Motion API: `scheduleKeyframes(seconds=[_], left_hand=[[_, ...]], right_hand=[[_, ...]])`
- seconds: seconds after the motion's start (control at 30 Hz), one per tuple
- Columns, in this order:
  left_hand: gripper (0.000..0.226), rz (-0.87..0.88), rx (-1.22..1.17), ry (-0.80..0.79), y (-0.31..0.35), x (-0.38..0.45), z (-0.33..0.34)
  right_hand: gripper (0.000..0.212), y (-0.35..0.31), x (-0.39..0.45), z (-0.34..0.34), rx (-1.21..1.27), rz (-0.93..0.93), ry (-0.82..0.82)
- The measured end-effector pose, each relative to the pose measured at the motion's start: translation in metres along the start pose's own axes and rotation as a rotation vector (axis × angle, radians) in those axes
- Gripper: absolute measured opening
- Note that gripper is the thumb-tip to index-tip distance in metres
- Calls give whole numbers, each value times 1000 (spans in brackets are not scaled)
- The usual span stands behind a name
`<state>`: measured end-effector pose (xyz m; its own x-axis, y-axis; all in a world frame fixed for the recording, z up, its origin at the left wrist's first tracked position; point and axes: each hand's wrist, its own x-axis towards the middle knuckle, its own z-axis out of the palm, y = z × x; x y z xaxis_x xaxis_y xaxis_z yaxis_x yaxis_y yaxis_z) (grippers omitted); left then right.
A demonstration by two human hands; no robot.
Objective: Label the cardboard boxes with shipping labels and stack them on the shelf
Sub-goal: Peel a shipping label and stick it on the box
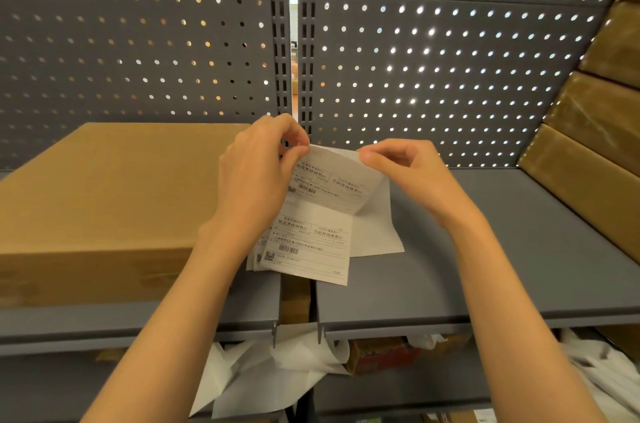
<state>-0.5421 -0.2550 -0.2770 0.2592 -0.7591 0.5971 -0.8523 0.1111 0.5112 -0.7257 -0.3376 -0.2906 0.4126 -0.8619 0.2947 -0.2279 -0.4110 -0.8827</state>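
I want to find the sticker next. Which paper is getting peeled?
Look at the grey shelf in front of the holey back wall, between the two hands. The shipping label is the top printed sheet there, curling up where the left hand and right hand pinch its upper corners. The printed sheets under it hang flat.

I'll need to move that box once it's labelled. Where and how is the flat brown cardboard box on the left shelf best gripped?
Probably by its two short side edges, coming from the front. The flat brown cardboard box lies flat on the grey metal shelf, its front face at the shelf's lip and its back near the grey perforated back panel. It looks too wide for a one-hand grip.
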Motion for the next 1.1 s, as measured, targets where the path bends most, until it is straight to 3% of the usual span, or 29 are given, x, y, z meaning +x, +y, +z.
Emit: scheduleKeyframes(seconds=[0.43, 1.1], left_hand=[[6, 3, -13, -4, 2, 2, -4], [6, 5, -153, 36, -1, 8, -14]], right_hand=[[11, 8, 5, 0, 2, 16, 99], [16, 20, 7, 0, -95, 19, 78]])
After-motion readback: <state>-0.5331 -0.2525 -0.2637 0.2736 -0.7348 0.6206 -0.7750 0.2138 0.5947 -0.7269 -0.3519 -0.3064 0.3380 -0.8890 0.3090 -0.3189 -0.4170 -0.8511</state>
